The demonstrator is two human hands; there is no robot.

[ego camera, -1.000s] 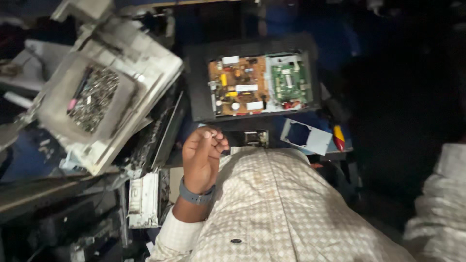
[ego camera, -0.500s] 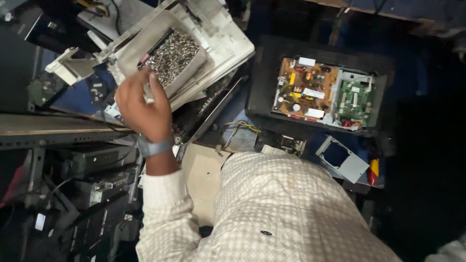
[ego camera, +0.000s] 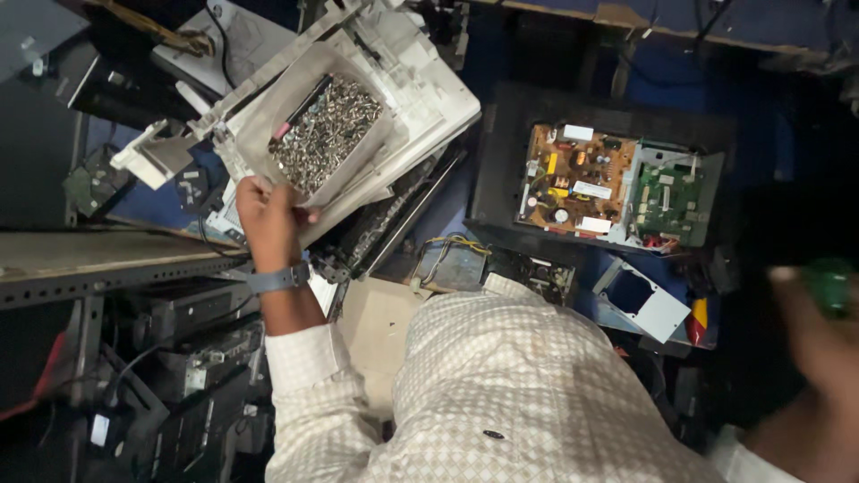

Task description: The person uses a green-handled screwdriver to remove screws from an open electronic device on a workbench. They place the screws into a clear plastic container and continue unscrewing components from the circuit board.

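My left hand [ego camera: 267, 217] pinching near edge of screw tray [ego camera: 324, 134]; tray just beyond fingers, heavy, loose screws spill-prone — support underneath. Right hand [ego camera: 819, 335] blurred, gripping green handle [ego camera: 830, 284], can't tell how firmly.

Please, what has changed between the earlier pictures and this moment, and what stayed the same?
The left hand moved from in front of the checked shirt up and left to the edge of the tray of screws, which it now touches. The right hand, blurred, has come into view at the right edge with something green. The open case with circuit boards stayed in place.
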